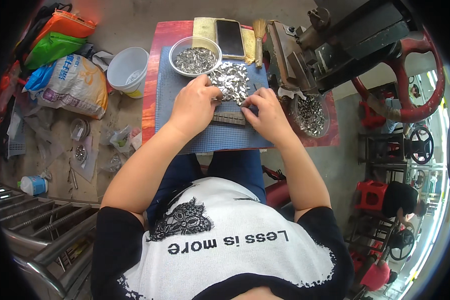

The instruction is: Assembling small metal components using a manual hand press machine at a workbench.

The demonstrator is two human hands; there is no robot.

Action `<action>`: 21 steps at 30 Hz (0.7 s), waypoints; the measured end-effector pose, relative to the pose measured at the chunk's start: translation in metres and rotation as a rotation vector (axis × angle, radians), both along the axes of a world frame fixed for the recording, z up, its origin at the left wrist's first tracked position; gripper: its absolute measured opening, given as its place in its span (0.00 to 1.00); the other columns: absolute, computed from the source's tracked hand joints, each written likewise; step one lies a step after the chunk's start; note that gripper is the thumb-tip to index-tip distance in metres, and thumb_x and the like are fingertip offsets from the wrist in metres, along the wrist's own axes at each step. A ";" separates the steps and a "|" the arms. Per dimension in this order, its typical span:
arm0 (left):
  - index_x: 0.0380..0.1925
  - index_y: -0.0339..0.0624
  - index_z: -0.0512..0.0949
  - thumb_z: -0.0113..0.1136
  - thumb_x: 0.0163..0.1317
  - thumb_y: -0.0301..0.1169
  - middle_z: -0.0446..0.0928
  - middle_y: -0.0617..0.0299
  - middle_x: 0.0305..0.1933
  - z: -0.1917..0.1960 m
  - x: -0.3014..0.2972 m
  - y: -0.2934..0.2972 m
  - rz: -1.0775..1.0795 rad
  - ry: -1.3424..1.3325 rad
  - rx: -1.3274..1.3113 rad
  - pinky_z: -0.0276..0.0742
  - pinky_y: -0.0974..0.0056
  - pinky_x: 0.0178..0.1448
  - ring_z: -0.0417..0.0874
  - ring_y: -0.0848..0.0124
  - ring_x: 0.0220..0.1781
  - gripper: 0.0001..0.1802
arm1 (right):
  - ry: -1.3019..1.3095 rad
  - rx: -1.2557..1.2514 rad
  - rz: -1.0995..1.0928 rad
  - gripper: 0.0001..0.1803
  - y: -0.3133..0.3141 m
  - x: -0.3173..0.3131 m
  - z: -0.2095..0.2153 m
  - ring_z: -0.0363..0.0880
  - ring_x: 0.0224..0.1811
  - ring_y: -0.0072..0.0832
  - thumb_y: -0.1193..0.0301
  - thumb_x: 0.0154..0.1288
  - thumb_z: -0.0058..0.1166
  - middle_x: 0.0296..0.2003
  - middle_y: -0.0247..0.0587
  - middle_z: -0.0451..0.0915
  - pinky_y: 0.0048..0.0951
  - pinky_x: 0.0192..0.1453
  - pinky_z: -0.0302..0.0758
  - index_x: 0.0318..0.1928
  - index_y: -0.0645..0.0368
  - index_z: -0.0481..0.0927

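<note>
Clear round plastic bowl (171, 56): set on the blue textured mat (164, 95); well stocked with small grey metal pieces (195, 61), though whether these are finished or waiting cannot be told
Left hand (194, 102): thumb and forefinger drawn together at the near-left edge of the pile; whether anything is pinched cannot be told
Loose pile of shiny silver metal pieces (230, 80): spread on the mat beyond the fingertips; by its size, much is judged to be left
Dark grey segmented bar (229, 118): laid on the mat between the hands; work on it seems under way, its completeness unclear
Right hand (269, 112): fingertips bent in at the pile's near-right edge; any held piece is too small to be told
Clear round tub (325, 127): filled with more metal pieces, out of both hands' grasp
</note>
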State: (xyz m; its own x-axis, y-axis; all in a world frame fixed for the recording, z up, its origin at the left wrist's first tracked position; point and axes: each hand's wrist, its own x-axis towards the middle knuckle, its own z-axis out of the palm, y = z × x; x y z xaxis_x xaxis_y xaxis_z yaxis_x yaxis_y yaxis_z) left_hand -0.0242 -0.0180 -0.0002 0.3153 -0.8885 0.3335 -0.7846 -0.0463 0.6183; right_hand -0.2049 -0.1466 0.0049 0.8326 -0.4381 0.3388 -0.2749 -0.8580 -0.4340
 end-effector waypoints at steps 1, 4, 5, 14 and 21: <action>0.31 0.42 0.84 0.64 0.54 0.24 0.76 0.56 0.38 0.000 -0.001 -0.002 -0.003 0.001 0.002 0.77 0.53 0.51 0.80 0.55 0.48 0.04 | 0.006 0.043 -0.015 0.06 0.000 -0.002 0.000 0.73 0.44 0.42 0.74 0.53 0.67 0.35 0.41 0.75 0.40 0.51 0.72 0.31 0.59 0.82; 0.30 0.42 0.83 0.64 0.54 0.25 0.76 0.56 0.37 -0.002 -0.003 -0.007 -0.018 -0.067 0.016 0.76 0.53 0.51 0.80 0.55 0.47 0.03 | 0.023 -0.012 -0.001 0.05 -0.002 -0.005 0.001 0.73 0.44 0.41 0.74 0.53 0.68 0.35 0.41 0.76 0.39 0.51 0.72 0.31 0.58 0.84; 0.30 0.41 0.83 0.64 0.54 0.25 0.76 0.56 0.37 -0.005 -0.003 -0.009 -0.015 -0.090 -0.002 0.75 0.53 0.51 0.80 0.55 0.46 0.03 | 0.022 -0.009 -0.005 0.05 -0.002 -0.005 0.001 0.73 0.44 0.41 0.74 0.53 0.68 0.35 0.41 0.76 0.39 0.51 0.72 0.31 0.58 0.84; 0.36 0.35 0.78 0.61 0.59 0.21 0.80 0.50 0.39 0.010 0.005 0.012 -0.052 0.001 -0.100 0.76 0.54 0.48 0.81 0.51 0.42 0.05 | 0.061 0.231 0.082 0.07 0.011 -0.014 0.019 0.74 0.47 0.42 0.74 0.55 0.65 0.38 0.43 0.76 0.40 0.54 0.72 0.35 0.61 0.81; 0.37 0.34 0.78 0.61 0.61 0.22 0.78 0.50 0.39 0.003 0.018 0.035 -0.078 0.079 0.074 0.75 0.58 0.50 0.79 0.55 0.44 0.06 | 0.147 0.116 0.100 0.05 0.016 -0.009 0.021 0.75 0.47 0.42 0.74 0.56 0.62 0.37 0.43 0.77 0.39 0.55 0.73 0.34 0.61 0.82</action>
State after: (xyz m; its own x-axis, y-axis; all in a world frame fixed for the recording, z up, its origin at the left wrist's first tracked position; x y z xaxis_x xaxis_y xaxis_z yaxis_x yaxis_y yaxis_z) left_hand -0.0060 0.0174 0.0030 0.2669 -0.9326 0.2430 -0.7364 -0.0347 0.6757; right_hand -0.2137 -0.1305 0.0257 0.9106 -0.3801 0.1625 -0.2587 -0.8306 -0.4931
